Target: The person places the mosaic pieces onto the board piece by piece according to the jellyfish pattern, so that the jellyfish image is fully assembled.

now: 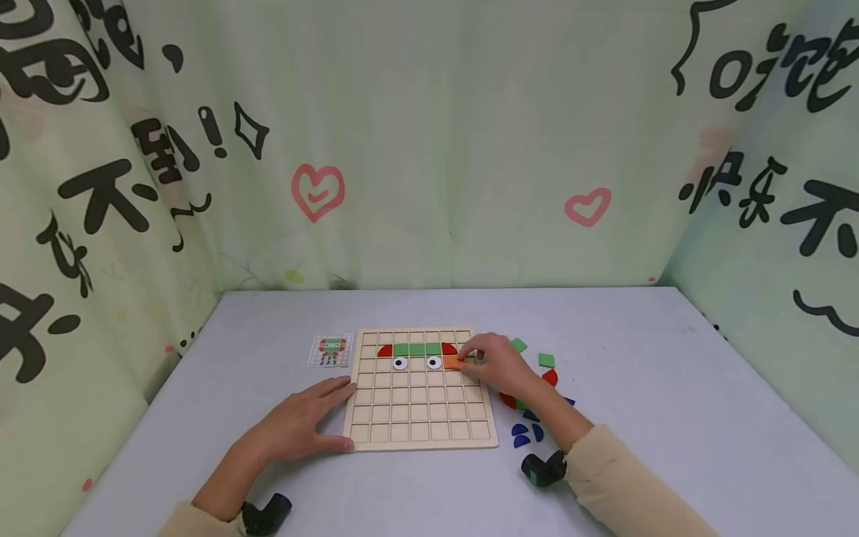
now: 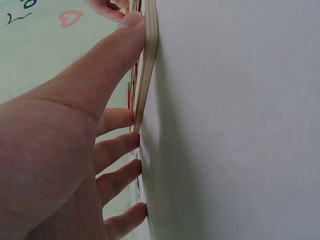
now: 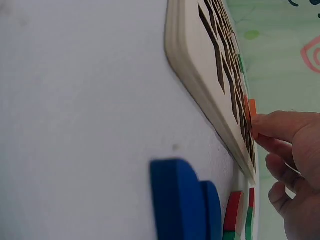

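Orange, a small piece (image 1: 452, 362) lies at the upper right of the pale wooden grid board (image 1: 416, 412), just beside an eye piece (image 1: 434, 363) and below a red piece (image 1: 449, 348); the right hand (image 1: 498, 364) pinches it between thumb and fingertips, while the left hand (image 1: 298, 422) grasps nothing, its fingers spread against the board's left edge; whether the orange piece sits flush in a cell I cannot tell; if it is askew, it would probably catch on the grid's ridges and tilt; the pinching fingertips, being so close, might nudge the eye piece or the red one out of line; should the left hand ease off, a sideways push could slide the board across the tabletop (image 1: 268, 343); the right forearm, stretched over loose blue pieces (image 1: 520, 429), might scatter them if it dips.
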Action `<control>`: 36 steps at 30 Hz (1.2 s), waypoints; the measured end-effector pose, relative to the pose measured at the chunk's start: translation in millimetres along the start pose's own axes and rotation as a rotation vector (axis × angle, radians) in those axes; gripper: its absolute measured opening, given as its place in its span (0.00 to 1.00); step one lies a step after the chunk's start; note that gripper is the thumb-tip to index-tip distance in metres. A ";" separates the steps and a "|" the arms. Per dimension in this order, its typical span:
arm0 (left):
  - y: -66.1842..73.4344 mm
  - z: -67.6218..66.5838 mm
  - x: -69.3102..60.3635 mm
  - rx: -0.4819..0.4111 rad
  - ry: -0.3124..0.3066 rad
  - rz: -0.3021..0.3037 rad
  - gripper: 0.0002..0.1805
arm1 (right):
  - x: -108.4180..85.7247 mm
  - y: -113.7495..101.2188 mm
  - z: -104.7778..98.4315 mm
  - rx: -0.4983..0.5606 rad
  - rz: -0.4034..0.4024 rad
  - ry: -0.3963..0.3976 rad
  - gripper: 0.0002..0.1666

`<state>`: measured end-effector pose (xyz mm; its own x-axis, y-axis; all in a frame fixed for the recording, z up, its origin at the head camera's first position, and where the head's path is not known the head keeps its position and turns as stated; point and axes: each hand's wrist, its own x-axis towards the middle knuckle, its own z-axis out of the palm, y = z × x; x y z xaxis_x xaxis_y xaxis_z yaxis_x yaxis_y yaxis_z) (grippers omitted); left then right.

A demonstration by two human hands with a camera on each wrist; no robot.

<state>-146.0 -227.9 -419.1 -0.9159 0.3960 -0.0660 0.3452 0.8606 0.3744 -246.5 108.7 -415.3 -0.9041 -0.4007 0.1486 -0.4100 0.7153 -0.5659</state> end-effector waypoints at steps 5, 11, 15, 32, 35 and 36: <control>-0.1 -1.2 -0.2 0.006 0.010 0.016 0.49 | 6.8 -5.8 6.1 0.004 -0.016 -0.002 0.04; 1.8 -3.6 -0.7 0.008 0.007 0.016 0.49 | 15.3 -12.1 12.0 0.041 -0.029 -0.007 0.05; 1.5 -4.8 -1.0 0.006 0.006 0.020 0.48 | 20.8 -14.9 15.4 0.045 -0.016 -0.001 0.05; 0.7 -3.8 -0.6 -0.001 0.000 0.014 0.48 | 37.9 -29.5 31.7 -0.034 -0.007 -0.008 0.07; 0.6 -4.1 -0.8 0.002 0.002 0.022 0.48 | 40.3 -32.5 34.2 -0.032 -0.012 -0.018 0.07; 0.5 -4.2 -0.8 0.002 0.003 0.023 0.48 | 41.2 -33.3 35.2 -0.032 -0.014 -0.020 0.07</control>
<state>-145.9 -229.1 -415.0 -0.9081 0.4151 -0.0549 0.3668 0.8520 0.3735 -265.8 48.2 -418.9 -0.8958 -0.4218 0.1403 -0.4267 0.7273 -0.5375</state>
